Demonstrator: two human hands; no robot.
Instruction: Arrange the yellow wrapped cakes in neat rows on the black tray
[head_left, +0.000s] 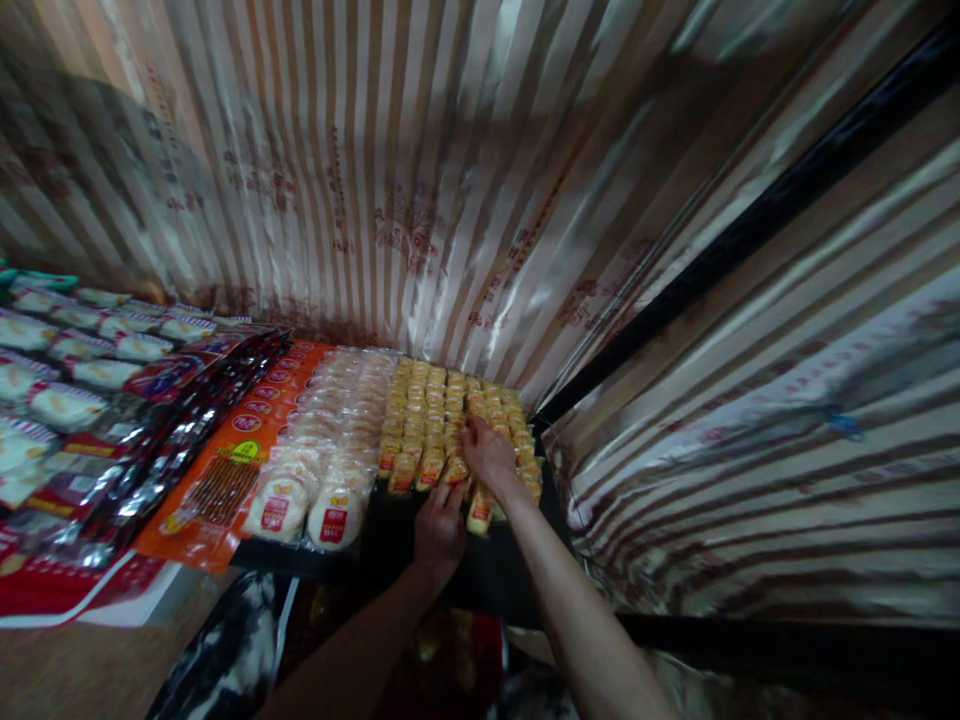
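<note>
The person's bare left forearm (367, 640) and right forearm (574, 600) reach up from the bottom edge, the right one crossing in front of the right-hand rows of goods and hiding part of them. Striped plastic sheeting (360, 130) with red print closes off the back and the right side. Before it runs a black table (495, 575), hemmed in at its right end by a slanting black pole (720, 265). At the far left lie rows of clear-wrapped pale snack packs (71, 400), and against them a stack of shiny dark foil pouches (199, 425). Next come orange packets (262, 400), the front one showing brown sticks, then rows of round white wrapped cakes (279, 505) with red labels. To their right, near the pole, the small yellow-wrapped packs (431, 400) stand in close rows. The right hand (489, 452) is bent over the middle of these, fingers curled; whether it grips one cannot be told. The left hand (442, 530) has its fingertips against a front pack, its grip likewise unclear. A blue scrap (844, 423) shows on the right-hand sheeting.
</note>
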